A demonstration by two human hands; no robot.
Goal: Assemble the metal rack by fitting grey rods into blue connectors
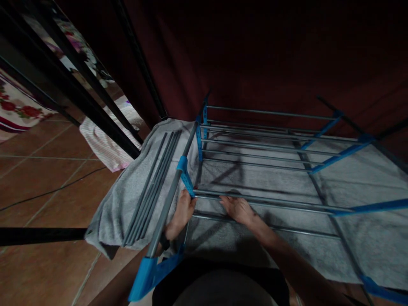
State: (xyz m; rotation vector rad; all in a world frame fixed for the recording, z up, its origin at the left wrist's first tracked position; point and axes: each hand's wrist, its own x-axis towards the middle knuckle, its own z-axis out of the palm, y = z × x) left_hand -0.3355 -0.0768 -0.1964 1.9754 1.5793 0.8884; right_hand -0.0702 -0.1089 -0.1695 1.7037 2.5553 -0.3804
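Note:
A partly assembled rack of grey metal tubes and blue plastic brackets lies before me. My left hand (pixel 182 211) is closed at the lower end of a blue bracket (pixel 187 182), where a crossbar meets it; some of its fingers are hidden. Further right, my right hand (pixel 238 208) has its fingers wrapped round the metal rod (pixel 280 205), which runs across from that bracket to the blue bracket (pixel 376 207) at right. A thick grey side tube (pixel 168 202) slants past my left wrist.
Several loose grey tubes (pixel 149 199) lie side by side on a grey towel (pixel 111 212) at left. Black metal bars (pixel 73 97) cross the upper left. Behind the rack hangs a dark red curtain (pixel 270 55). Tiled floor (pixel 47 187) shows at left, with a thin cable (pixel 60 187).

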